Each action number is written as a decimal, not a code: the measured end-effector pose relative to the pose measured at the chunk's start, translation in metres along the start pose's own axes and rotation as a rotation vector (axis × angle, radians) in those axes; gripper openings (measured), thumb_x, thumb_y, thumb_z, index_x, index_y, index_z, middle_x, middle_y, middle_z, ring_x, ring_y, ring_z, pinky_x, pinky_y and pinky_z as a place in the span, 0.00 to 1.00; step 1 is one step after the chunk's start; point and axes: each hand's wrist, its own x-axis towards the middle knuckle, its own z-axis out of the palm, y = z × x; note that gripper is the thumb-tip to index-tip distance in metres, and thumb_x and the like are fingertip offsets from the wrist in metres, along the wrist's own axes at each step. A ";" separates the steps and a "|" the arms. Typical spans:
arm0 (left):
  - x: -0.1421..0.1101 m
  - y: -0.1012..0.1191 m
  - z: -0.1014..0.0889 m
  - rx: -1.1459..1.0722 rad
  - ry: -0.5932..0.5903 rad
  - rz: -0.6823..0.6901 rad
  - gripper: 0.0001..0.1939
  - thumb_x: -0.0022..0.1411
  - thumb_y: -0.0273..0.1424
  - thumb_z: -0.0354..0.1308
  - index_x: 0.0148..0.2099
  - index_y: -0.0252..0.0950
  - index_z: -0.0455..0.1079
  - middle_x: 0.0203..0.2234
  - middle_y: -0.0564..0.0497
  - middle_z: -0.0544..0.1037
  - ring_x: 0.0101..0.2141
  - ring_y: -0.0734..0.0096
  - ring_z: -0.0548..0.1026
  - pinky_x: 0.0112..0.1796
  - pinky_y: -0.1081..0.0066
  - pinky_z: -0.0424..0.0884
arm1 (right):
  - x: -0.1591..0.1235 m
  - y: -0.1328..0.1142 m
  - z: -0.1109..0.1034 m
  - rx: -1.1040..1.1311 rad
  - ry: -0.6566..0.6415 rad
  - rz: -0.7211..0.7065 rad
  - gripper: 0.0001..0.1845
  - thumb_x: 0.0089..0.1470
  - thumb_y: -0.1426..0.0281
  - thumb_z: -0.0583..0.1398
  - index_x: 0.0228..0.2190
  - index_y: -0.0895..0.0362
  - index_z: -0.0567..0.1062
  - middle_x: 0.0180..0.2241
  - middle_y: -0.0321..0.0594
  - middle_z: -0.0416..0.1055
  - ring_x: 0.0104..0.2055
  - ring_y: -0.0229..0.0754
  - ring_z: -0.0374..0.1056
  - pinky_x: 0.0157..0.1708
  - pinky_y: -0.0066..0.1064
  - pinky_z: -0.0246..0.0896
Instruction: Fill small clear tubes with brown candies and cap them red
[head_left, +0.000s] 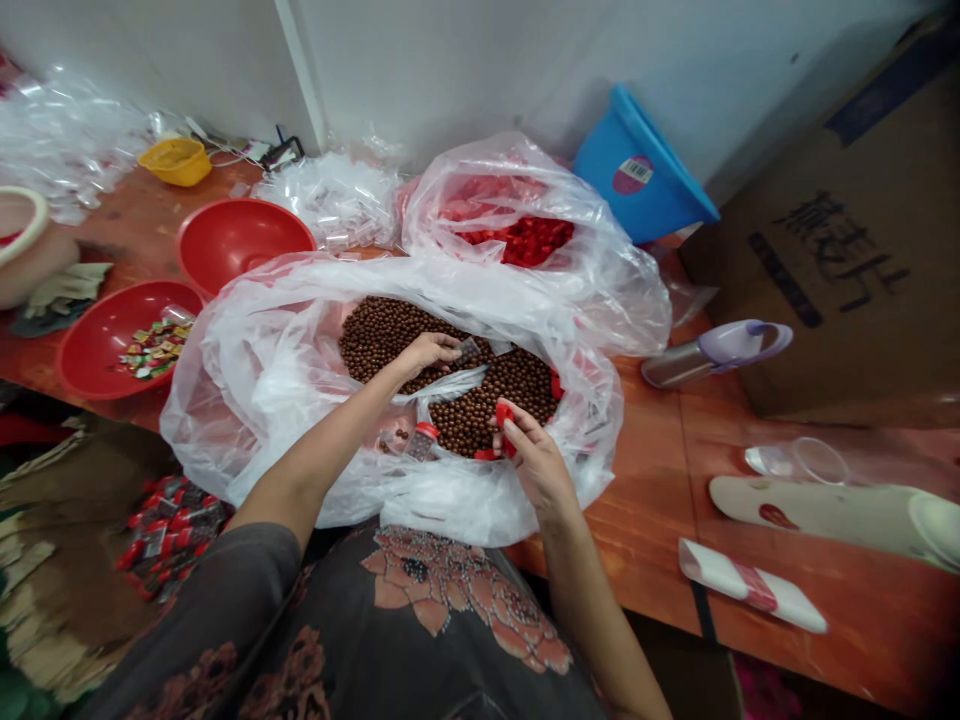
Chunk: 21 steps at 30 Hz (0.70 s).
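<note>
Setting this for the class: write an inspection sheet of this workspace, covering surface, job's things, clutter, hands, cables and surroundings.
Surface: reddish-brown wooden table, crowded with items.
Job's things: brown balls inside a large clear plastic bag; red-capped bottle among its folds.
Clutter: red bowl of colourful wrapped sweets; second red bowl; yellow basket; bag of red packets.
Hands: left hand pinches a small clear packet; right hand pinches a small red piece.
Cables: white cords behind the yellow basket.
Surroundings: tilted blue bucket; cardboard box; white wall.

Sweets-packing workroom: plastic sack [240,400] of brown balls [390,340]
</note>
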 end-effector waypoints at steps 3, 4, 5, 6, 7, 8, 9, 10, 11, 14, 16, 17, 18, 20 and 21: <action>-0.007 0.003 0.004 -0.044 -0.043 -0.008 0.14 0.46 0.23 0.69 0.38 0.30 0.76 0.28 0.51 0.78 0.27 0.77 0.73 0.31 0.75 0.70 | 0.001 0.001 0.000 -0.009 0.029 -0.008 0.25 0.50 0.58 0.66 0.51 0.47 0.74 0.39 0.36 0.74 0.29 0.35 0.66 0.30 0.31 0.68; -0.011 0.005 0.005 -0.068 -0.064 -0.012 0.14 0.45 0.23 0.70 0.38 0.29 0.76 0.28 0.51 0.78 0.27 0.77 0.73 0.32 0.74 0.70 | 0.001 0.000 -0.001 -0.016 0.034 -0.020 0.26 0.50 0.58 0.66 0.51 0.47 0.74 0.39 0.36 0.74 0.29 0.35 0.66 0.30 0.31 0.67; -0.018 0.008 0.005 -0.099 -0.091 -0.014 0.15 0.45 0.23 0.70 0.38 0.29 0.76 0.28 0.51 0.78 0.27 0.77 0.73 0.33 0.74 0.70 | 0.001 -0.001 -0.001 -0.030 0.038 -0.035 0.26 0.49 0.59 0.66 0.51 0.46 0.74 0.39 0.35 0.74 0.30 0.35 0.66 0.31 0.30 0.67; -0.026 0.011 0.005 -0.137 -0.124 -0.012 0.15 0.45 0.24 0.71 0.38 0.29 0.76 0.29 0.51 0.78 0.27 0.78 0.73 0.34 0.73 0.71 | 0.001 -0.002 -0.002 -0.053 0.041 -0.049 0.26 0.49 0.59 0.66 0.51 0.46 0.74 0.40 0.35 0.74 0.30 0.35 0.66 0.31 0.30 0.66; -0.036 0.014 0.005 -0.178 -0.157 -0.005 0.17 0.45 0.24 0.71 0.39 0.29 0.77 0.30 0.50 0.78 0.28 0.77 0.73 0.35 0.73 0.71 | 0.001 -0.003 -0.002 -0.079 0.046 -0.061 0.27 0.49 0.59 0.67 0.52 0.46 0.74 0.40 0.35 0.75 0.29 0.35 0.65 0.31 0.30 0.66; -0.048 0.017 0.004 -0.213 -0.185 0.009 0.18 0.45 0.25 0.71 0.41 0.30 0.77 0.32 0.50 0.79 0.29 0.77 0.74 0.36 0.72 0.71 | 0.001 -0.005 -0.002 -0.105 0.052 -0.074 0.27 0.49 0.60 0.67 0.52 0.47 0.74 0.40 0.35 0.75 0.29 0.34 0.64 0.31 0.30 0.65; -0.060 0.020 0.004 -0.235 -0.200 0.028 0.19 0.45 0.26 0.71 0.42 0.30 0.77 0.34 0.49 0.79 0.30 0.76 0.74 0.37 0.71 0.72 | 0.001 -0.007 -0.002 -0.125 0.058 -0.089 0.28 0.49 0.59 0.67 0.52 0.47 0.74 0.40 0.36 0.76 0.29 0.35 0.64 0.31 0.30 0.65; -0.072 0.021 0.003 -0.245 -0.201 0.050 0.19 0.46 0.27 0.71 0.43 0.31 0.77 0.36 0.48 0.79 0.31 0.76 0.74 0.38 0.71 0.72 | 0.002 -0.009 -0.001 -0.137 0.063 -0.107 0.28 0.50 0.59 0.66 0.53 0.47 0.74 0.41 0.36 0.76 0.30 0.35 0.65 0.32 0.31 0.65; -0.084 0.022 0.003 -0.245 -0.190 0.073 0.19 0.47 0.28 0.71 0.44 0.31 0.77 0.37 0.48 0.79 0.32 0.75 0.75 0.38 0.71 0.72 | 0.003 -0.011 0.001 -0.142 0.064 -0.127 0.27 0.51 0.58 0.65 0.53 0.48 0.73 0.41 0.37 0.76 0.30 0.36 0.65 0.33 0.31 0.66; -0.113 0.019 0.005 -0.225 -0.149 0.133 0.18 0.49 0.29 0.70 0.44 0.32 0.77 0.41 0.46 0.79 0.35 0.74 0.75 0.39 0.71 0.73 | 0.005 -0.019 0.010 -0.141 0.050 -0.184 0.26 0.55 0.56 0.62 0.55 0.47 0.71 0.42 0.39 0.77 0.32 0.37 0.67 0.33 0.32 0.66; -0.125 0.014 0.007 -0.216 -0.137 0.151 0.17 0.50 0.29 0.69 0.44 0.32 0.77 0.42 0.46 0.79 0.37 0.72 0.76 0.41 0.70 0.73 | 0.007 -0.025 0.018 -0.171 0.038 -0.232 0.25 0.57 0.56 0.60 0.55 0.47 0.70 0.42 0.39 0.77 0.32 0.37 0.68 0.34 0.32 0.67; -0.129 0.011 0.009 -0.215 -0.130 0.157 0.18 0.50 0.29 0.69 0.45 0.33 0.77 0.43 0.46 0.79 0.37 0.72 0.76 0.41 0.70 0.73 | 0.007 -0.027 0.022 -0.205 0.033 -0.262 0.24 0.58 0.55 0.59 0.54 0.47 0.70 0.43 0.39 0.77 0.33 0.38 0.69 0.35 0.33 0.67; -0.132 0.009 0.010 -0.214 -0.123 0.158 0.18 0.50 0.29 0.69 0.45 0.33 0.76 0.43 0.46 0.79 0.38 0.72 0.76 0.42 0.69 0.73 | 0.008 -0.030 0.026 -0.250 0.030 -0.291 0.23 0.58 0.55 0.59 0.54 0.47 0.71 0.43 0.39 0.77 0.34 0.38 0.69 0.36 0.34 0.68; -0.137 0.006 0.013 -0.207 -0.103 0.147 0.19 0.50 0.30 0.69 0.46 0.33 0.76 0.42 0.46 0.79 0.37 0.71 0.77 0.41 0.69 0.74 | 0.008 -0.034 0.032 -0.350 0.029 -0.339 0.21 0.59 0.55 0.58 0.52 0.47 0.73 0.45 0.39 0.76 0.37 0.40 0.71 0.40 0.36 0.69; -0.140 0.006 0.015 -0.195 -0.095 0.131 0.20 0.51 0.30 0.69 0.47 0.33 0.76 0.41 0.46 0.79 0.36 0.71 0.77 0.40 0.70 0.74 | 0.008 -0.036 0.034 -0.394 0.031 -0.356 0.21 0.59 0.56 0.58 0.52 0.47 0.74 0.46 0.38 0.76 0.40 0.42 0.72 0.42 0.38 0.69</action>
